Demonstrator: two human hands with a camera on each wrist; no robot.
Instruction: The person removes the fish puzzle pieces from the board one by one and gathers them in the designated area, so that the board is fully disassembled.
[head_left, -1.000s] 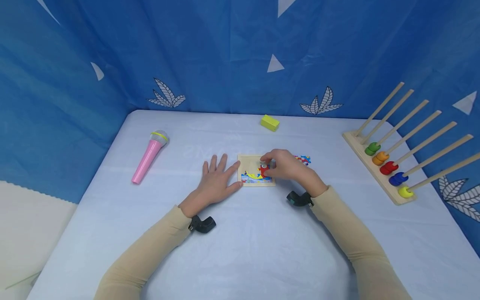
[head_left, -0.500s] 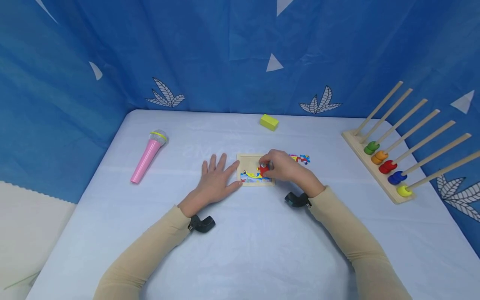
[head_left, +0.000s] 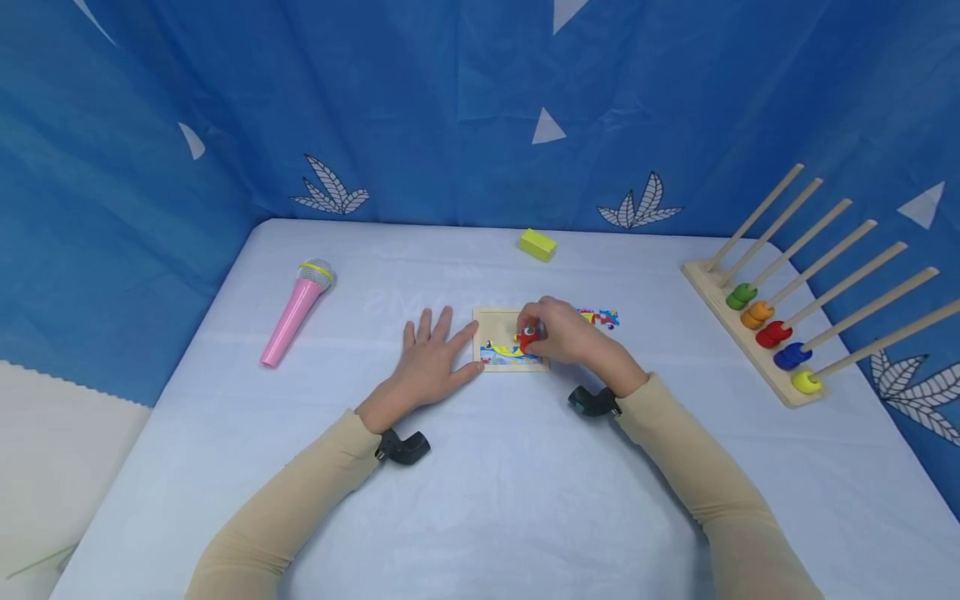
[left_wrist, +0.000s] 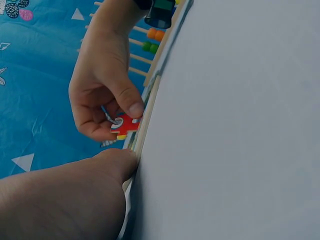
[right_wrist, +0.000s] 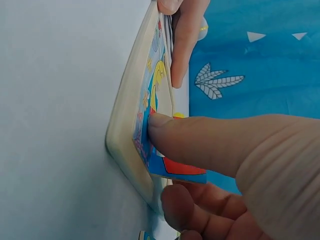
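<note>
A shallow wooden puzzle tray [head_left: 495, 323] lies mid-table, its lower part filled with blue and yellow picture pieces. My left hand [head_left: 431, 367] rests flat with fingers spread, its thumb and index finger touching the tray's left edge. With thumb and fingers, my right hand [head_left: 567, 333] pinches a red and blue puzzle piece [head_left: 528, 337] over the tray's right side. In the right wrist view that piece [right_wrist: 185, 167] is tilted, its lower edge close to the tray's rim [right_wrist: 125, 95]; the thumb covers part of it. Whether it is seated cannot be told.
Loose puzzle pieces [head_left: 606, 317] lie just beyond the right hand, partly hidden. A yellow block [head_left: 537, 244] sits near the back edge. The pink toy microphone [head_left: 294, 315] lies at left, and a wooden peg stand with coloured beads [head_left: 750, 333] stands at right.
My right hand has shifted slightly, and the red piece in its fingers has turned a little. More of the loose pieces behind it show. The left hand has stayed in place.
</note>
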